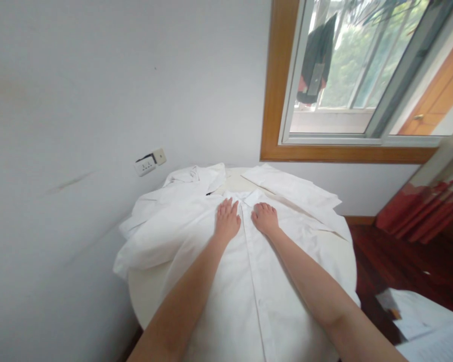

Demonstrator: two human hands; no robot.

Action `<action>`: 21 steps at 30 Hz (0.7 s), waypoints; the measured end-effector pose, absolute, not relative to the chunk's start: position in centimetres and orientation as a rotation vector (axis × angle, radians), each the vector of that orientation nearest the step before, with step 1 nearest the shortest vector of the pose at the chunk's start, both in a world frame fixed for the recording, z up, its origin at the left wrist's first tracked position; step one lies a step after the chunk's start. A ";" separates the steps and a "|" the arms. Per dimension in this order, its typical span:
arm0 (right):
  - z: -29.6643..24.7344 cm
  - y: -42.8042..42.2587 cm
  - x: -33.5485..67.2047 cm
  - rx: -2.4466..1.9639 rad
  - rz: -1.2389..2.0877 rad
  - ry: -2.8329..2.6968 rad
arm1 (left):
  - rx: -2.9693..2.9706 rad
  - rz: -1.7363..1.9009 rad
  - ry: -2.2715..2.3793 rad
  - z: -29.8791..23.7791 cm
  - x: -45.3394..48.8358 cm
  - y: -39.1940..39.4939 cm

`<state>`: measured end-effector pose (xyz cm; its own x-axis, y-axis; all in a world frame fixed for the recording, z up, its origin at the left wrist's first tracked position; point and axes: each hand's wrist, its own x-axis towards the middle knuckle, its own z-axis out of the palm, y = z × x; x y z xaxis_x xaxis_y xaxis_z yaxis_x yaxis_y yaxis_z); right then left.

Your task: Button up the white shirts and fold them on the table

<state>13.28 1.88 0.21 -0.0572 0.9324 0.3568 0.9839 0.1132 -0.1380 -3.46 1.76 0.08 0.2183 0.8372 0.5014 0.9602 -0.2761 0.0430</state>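
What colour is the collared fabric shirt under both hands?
Plain white fabric shirt, best in the head view.

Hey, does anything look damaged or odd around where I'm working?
Yes: on the wall beyond the white shirt, a dark strip tops the socket plate, perhaps a gap from poor fitting. A brownish scuff marks the wall to its left.

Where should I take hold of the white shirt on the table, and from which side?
Probably by the collar, one hand each side of the placket, coming from above: the shirt lies spread with its placket up, and the collar's edges should give a pinch. The left hand and right hand rest on the cloth close by.
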 end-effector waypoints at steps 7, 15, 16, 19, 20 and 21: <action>0.5 3.1 13.9 -1.888 -0.182 -2.141 | -2.324 -0.485 -1.758 -1.2 -3.7 2.9; 1.5 4.9 13.5 -1.850 -0.266 -2.209 | -2.264 -0.475 -1.836 -0.3 -2.6 2.5; 1.6 5.0 13.5 -1.870 -0.263 -2.198 | -2.250 -0.466 -1.855 0.1 -2.1 2.5; 1.7 5.3 13.5 -1.901 -0.250 -2.192 | -2.212 -0.453 -1.874 1.1 -1.2 2.9; 1.6 5.3 13.5 -1.900 -0.247 -2.198 | -2.212 -0.463 -1.854 1.4 -1.1 3.2; 1.6 5.2 13.6 -1.899 -0.245 -2.203 | -2.214 -0.486 -1.823 1.5 -1.2 3.5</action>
